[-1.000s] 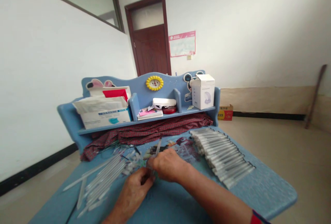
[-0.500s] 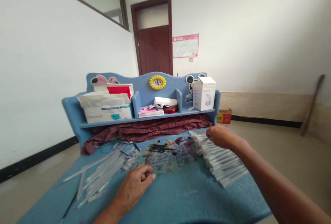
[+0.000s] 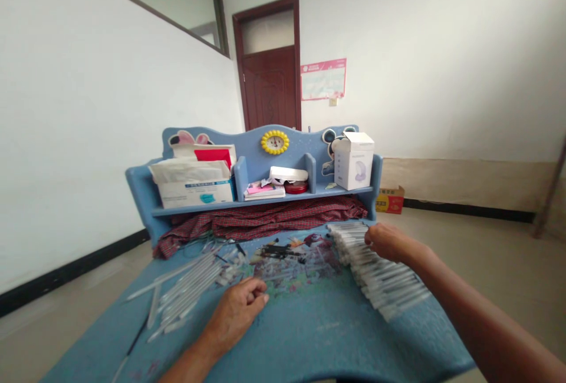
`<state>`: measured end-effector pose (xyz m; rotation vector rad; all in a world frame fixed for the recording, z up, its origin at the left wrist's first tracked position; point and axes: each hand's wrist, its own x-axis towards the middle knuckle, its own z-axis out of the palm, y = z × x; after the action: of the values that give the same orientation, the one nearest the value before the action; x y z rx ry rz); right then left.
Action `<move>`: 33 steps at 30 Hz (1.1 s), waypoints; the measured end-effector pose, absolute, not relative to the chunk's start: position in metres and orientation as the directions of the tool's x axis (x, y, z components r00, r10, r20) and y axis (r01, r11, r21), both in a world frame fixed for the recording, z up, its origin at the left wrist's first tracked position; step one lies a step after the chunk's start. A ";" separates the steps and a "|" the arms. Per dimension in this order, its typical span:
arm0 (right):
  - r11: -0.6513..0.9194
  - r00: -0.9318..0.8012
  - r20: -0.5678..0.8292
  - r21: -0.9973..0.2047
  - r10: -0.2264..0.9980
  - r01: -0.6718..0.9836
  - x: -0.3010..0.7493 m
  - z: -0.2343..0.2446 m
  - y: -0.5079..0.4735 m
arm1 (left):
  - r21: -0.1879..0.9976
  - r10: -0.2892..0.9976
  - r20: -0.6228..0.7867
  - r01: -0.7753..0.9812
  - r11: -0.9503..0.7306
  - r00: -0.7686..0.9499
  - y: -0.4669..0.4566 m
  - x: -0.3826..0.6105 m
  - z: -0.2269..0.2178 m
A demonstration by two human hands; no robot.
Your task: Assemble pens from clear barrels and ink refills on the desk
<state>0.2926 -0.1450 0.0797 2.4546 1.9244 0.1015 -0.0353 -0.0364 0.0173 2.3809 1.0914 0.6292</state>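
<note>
My left hand (image 3: pixel 239 311) rests on the blue table (image 3: pixel 318 336), its fingers curled into a loose fist with nothing visible in them. Over the upper part of a neat row of slim, translucent pen-like tubes (image 3: pixel 380 280), my right hand (image 3: pixel 388 243) is closed in a pinch. Whatever its fingertips hold, if anything, is too small and hidden to make out. To the left of my left hand lies a looser group of similar tubes (image 3: pixel 190 286), with small clear pieces (image 3: pixel 230 274) beside them.
Several dark thin pieces (image 3: pixel 280 251) lie on a paint-stained patch mid-table. Behind are a crumpled red checked cloth (image 3: pixel 274 221) and a blue shelf (image 3: pixel 216 209) bearing a mask box (image 3: pixel 194 193) and a white carton (image 3: pixel 354 162). A dark thin stick (image 3: pixel 137 336) lies at left.
The whole view has shifted slightly, moving the scene to the right in the picture. My right hand stays pinched over the row of tubes; my left hand stays resting on the table.
</note>
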 end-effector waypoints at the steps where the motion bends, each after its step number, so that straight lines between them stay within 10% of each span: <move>1: -0.242 0.240 0.042 0.053 0.970 0.969 0.293 0.080 -0.146 | 0.563 0.782 0.217 0.580 -0.589 0.584 -0.036 -0.035 0.017; 8: -0.205 0.204 0.096 -0.001 0.974 0.979 0.275 0.082 -0.149 | 0.553 0.756 0.232 0.556 -0.620 0.612 -0.039 -0.038 0.015; 15: 0.203 -0.198 0.046 -0.177 0.979 0.963 0.203 0.065 -0.135 | 0.530 0.731 0.323 0.525 -0.666 0.601 -0.051 -0.039 0.004; 24: 0.386 -0.377 0.086 -0.219 0.922 0.896 0.135 0.061 -0.100 | 0.256 0.686 0.449 0.654 -0.712 0.572 -0.058 -0.082 0.059; 33: 0.466 -0.433 0.174 -0.304 0.885 0.831 0.125 0.017 -0.086 | 0.097 0.986 0.132 0.988 -0.120 0.106 -0.040 -0.181 0.064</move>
<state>0.1248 -0.0860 0.0166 1.7810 2.9442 -0.3021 -0.1809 -0.0398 0.0638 2.3477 2.0944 0.2582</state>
